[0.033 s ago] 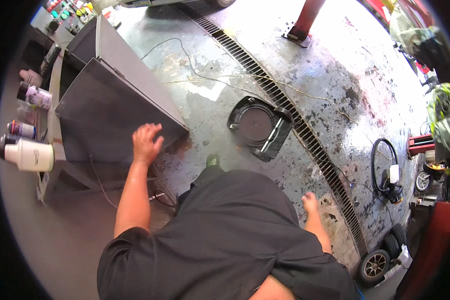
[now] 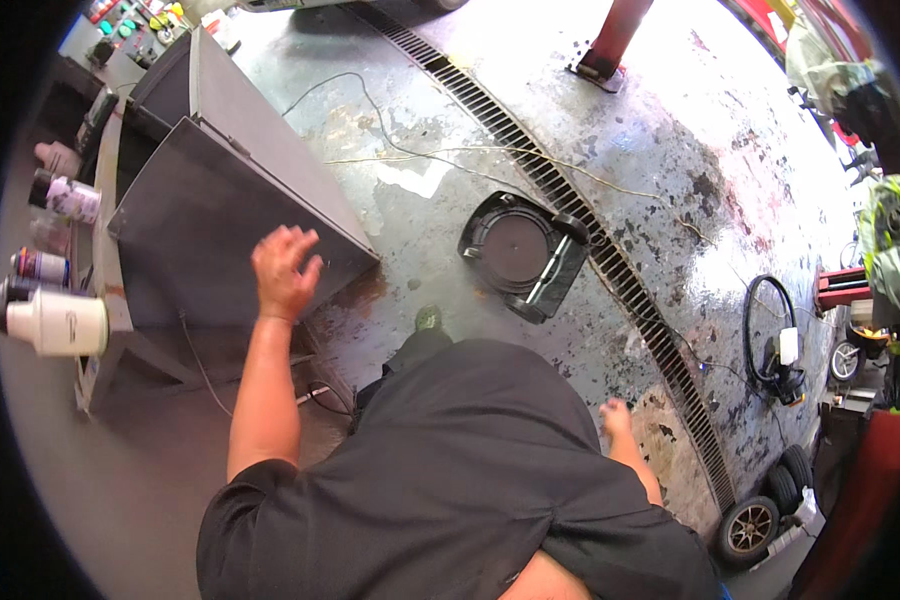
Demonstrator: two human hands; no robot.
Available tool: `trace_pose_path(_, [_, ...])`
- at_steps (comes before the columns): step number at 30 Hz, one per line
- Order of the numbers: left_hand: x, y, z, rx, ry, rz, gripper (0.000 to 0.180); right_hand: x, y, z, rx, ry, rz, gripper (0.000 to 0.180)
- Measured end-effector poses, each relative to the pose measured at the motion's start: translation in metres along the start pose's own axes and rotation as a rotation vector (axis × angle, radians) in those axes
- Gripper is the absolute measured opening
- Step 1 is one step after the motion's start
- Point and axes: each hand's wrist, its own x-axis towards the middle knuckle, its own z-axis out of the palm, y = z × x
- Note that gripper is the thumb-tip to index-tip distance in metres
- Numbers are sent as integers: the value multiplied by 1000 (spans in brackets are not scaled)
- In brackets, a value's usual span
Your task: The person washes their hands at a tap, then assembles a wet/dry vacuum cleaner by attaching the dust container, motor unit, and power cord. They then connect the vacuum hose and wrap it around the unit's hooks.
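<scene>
Left hand (image 2: 283, 268) is raised, fingers spread and loose, holding nothing; it hovers over the sloped grey metal panel (image 2: 210, 225) of the desk (image 2: 105, 300), near the panel's lower right edge. Whether the palm touches the sheet, I cannot tell. Right hand (image 2: 615, 415) hangs low beside the black shirt (image 2: 450, 480), fingers slack, empty, over the stained floor (image 2: 670, 150).

Panel: sheet metal, judged stiff and fairly heavy, smooth face, likely slippery; edges thin, possibly sharp. Best hold looks to be along the lower edge or the corner nearest the left hand, not the flat face.

Black round tray (image 2: 520, 248) lies on the floor beside the long drain grate (image 2: 610, 260), well apart from both hands. It looks like rigid, light plastic, with a rim to grip.

Spray cans and a white bottle (image 2: 58, 322) stand at the desk's left side. A thin cord (image 2: 490, 165) trails across the floor.

Hard to make out: what lies beneath the panel, the desk's legs in shadow, the person's legs but for one shoe (image 2: 428, 318). Fisheye bends the right rim; the wheels (image 2: 745, 525) and clutter there are blurred.
</scene>
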Motion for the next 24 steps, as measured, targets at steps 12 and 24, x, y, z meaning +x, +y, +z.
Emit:
trace_pose_path(12, [199, -178, -129, 682, 348, -164, 61, -48, -193, 64, 146, -92, 18, 51])
trace_pose_path(24, [196, -186, -114, 568, 171, -239, 41, 35, -450, 154, -456, -314, -276, 51])
